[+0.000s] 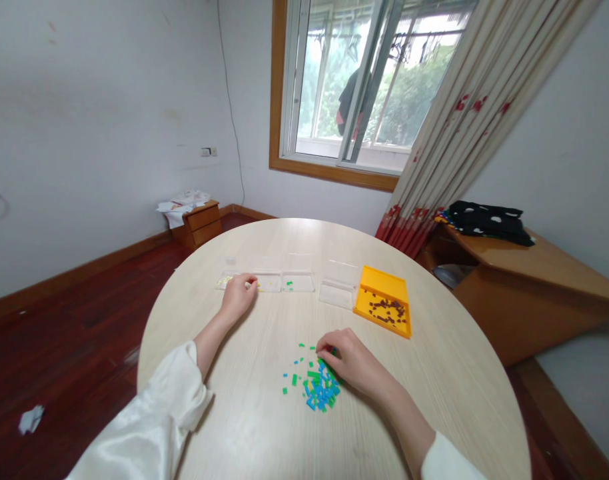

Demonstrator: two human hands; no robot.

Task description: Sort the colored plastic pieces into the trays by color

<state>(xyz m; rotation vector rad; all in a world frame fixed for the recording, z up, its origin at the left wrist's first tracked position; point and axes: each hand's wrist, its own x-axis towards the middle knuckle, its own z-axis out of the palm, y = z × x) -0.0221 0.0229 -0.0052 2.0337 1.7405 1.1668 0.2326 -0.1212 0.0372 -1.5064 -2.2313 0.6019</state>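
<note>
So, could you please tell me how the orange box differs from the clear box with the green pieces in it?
The orange box is opaque, while the clear box is see-through. The orange box looks larger than the clear box. The orange box holds many dark brown pieces; the clear box holds only a few green pieces. Both lie open on the table.

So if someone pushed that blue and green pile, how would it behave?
The blue and green pieces would probably scatter rather than move together, since they lie loose. Each looks tiny, so likely very light. Their flat, blocky shapes suggest sliding, not rolling.
</note>
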